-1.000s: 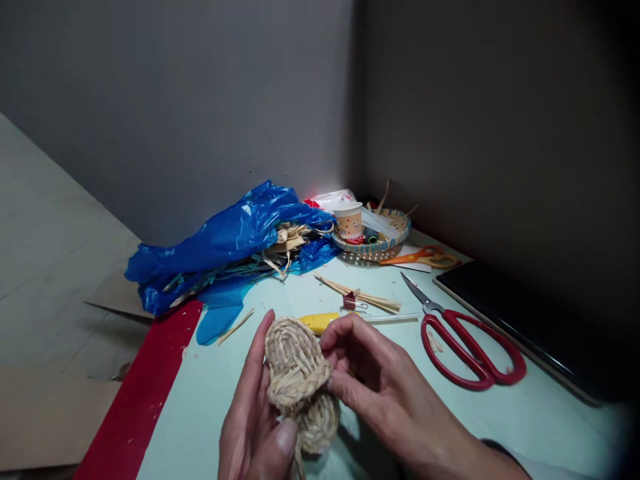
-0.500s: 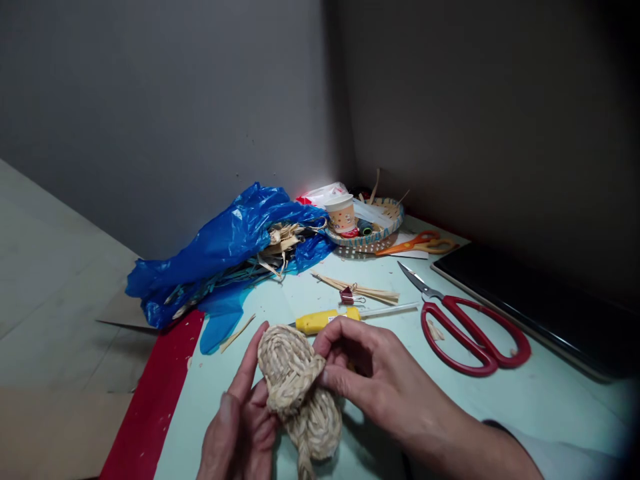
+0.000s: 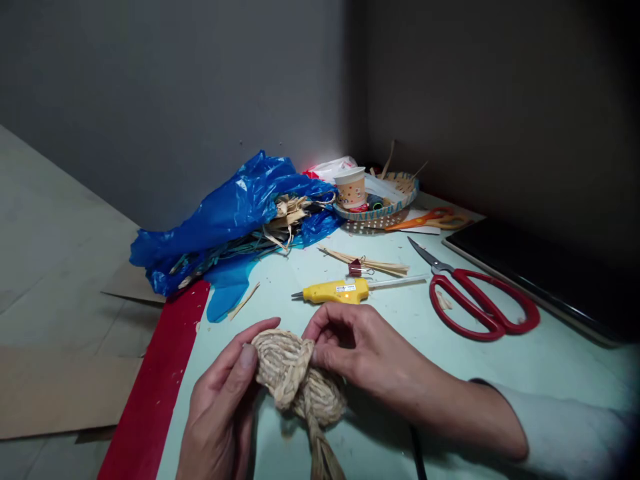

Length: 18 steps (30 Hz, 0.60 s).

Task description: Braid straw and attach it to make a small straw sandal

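A small woven straw piece (image 3: 293, 373), shaped like a little slipper with a braided tail, lies low over the pale green table (image 3: 450, 373). My left hand (image 3: 217, 407) cups its left side, thumb pressed on the rim. My right hand (image 3: 355, 350) grips its right side with curled fingers. Both hands are closed on it. A yellow glue gun (image 3: 337, 291) lies just beyond my hands.
Red-handled scissors (image 3: 480, 303) lie to the right. Behind are straw strips with a red binder clip (image 3: 356, 267), a blue plastic bag (image 3: 230, 220) of straw, a woven tray (image 3: 395, 200) holding a paper cup (image 3: 350, 187), and orange scissors (image 3: 433, 219). A dark slab (image 3: 540, 273) borders the right; a red strip (image 3: 160, 373) the left.
The straw piece has sunk lower and tilted, and my left thumb has come round onto its rim. The view has shifted, so the glue gun now shows in full.
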### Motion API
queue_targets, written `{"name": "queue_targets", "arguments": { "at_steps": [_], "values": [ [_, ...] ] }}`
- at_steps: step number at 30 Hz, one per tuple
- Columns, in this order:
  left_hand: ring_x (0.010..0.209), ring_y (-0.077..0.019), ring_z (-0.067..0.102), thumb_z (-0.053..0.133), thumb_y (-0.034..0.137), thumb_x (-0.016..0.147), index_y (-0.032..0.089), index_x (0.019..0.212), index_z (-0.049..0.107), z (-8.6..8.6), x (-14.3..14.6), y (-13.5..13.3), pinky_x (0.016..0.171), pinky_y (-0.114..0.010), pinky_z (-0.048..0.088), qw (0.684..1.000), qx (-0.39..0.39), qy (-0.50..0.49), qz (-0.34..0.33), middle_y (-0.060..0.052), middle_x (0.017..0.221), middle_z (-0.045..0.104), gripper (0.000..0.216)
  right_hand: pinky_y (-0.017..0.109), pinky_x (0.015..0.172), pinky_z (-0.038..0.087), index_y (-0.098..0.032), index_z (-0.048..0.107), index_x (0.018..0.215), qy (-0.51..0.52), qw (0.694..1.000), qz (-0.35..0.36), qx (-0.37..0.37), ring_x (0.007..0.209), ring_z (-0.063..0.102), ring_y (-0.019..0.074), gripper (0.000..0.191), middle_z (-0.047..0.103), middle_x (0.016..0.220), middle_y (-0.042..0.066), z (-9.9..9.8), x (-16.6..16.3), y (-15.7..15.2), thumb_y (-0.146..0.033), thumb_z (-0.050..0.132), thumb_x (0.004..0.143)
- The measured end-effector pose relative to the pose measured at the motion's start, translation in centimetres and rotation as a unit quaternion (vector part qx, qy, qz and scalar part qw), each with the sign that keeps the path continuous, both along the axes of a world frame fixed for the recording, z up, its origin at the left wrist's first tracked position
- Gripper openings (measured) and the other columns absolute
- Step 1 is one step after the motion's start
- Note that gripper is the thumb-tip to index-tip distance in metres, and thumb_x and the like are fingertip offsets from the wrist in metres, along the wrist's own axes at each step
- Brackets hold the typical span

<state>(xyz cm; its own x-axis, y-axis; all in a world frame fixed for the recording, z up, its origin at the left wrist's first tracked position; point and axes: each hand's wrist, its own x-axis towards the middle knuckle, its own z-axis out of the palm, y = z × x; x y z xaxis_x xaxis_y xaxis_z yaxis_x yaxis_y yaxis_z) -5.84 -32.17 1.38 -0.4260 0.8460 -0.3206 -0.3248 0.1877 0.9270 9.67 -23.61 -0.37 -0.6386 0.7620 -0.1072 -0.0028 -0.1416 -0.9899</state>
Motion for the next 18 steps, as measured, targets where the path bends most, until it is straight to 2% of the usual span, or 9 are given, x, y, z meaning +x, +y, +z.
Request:
{"name": "queue_targets", "arguments": {
  "at_steps": [2, 6, 10, 18],
  "values": [
    [0.087, -0.0224, 0.072, 0.072, 0.035, 0.081, 0.017, 0.115, 0.072, 0.14, 0.15, 0.02, 0.079, -0.023, 0.055, 1.000, -0.002, -0.008, 0.000, -0.008, 0.092, 0.078, 0.038, 0.022, 0.052, 0.035, -0.013, 0.062, 0.082, -0.002, 1.000, 0.001, 0.002, 0.060, 0.047, 0.0110, 0.009, 0.055, 0.066, -0.003, -0.12, -0.11, -0.05, -0.005, 0.060, 0.079],
    [0.073, -0.0175, 0.070, 0.070, 0.035, 0.083, 0.016, 0.109, 0.074, 0.32, 0.07, 0.19, 0.069, -0.019, 0.054, 1.000, -0.008, 0.024, -0.010, -0.007, 0.083, 0.077, 0.033, 0.024, 0.053, 0.036, -0.015, 0.061, 0.084, 0.000, 1.000, 0.012, 0.009, 0.061, 0.049, 0.0123, 0.009, 0.057, 0.068, -0.002, -0.42, -0.16, -0.30, -0.008, 0.058, 0.080],
    [0.069, -0.0130, 0.067, 0.069, 0.031, 0.085, 0.020, 0.105, 0.075, 0.41, -0.17, 0.36, 0.061, -0.013, 0.051, 0.998, 0.004, 0.052, -0.034, -0.003, 0.080, 0.076, 0.023, 0.026, 0.054, 0.037, -0.017, 0.062, 0.087, -0.008, 0.999, 0.010, 0.033, 0.063, 0.049, 0.0149, 0.008, 0.057, 0.070, -0.001, -0.57, -0.26, -0.41, -0.013, 0.058, 0.080],
    [0.065, -0.0100, 0.063, 0.069, 0.029, 0.085, 0.023, 0.105, 0.074, 0.31, -0.24, 0.56, 0.061, -0.013, 0.049, 0.998, 0.000, 0.045, -0.050, 0.000, 0.077, 0.074, 0.021, 0.029, 0.060, 0.039, -0.020, 0.062, 0.081, -0.060, 0.984, -0.042, 0.160, 0.069, 0.051, 0.0169, 0.014, 0.057, 0.080, 0.000, -0.49, -0.29, -0.32, -0.009, 0.057, 0.075]
  ]
}}
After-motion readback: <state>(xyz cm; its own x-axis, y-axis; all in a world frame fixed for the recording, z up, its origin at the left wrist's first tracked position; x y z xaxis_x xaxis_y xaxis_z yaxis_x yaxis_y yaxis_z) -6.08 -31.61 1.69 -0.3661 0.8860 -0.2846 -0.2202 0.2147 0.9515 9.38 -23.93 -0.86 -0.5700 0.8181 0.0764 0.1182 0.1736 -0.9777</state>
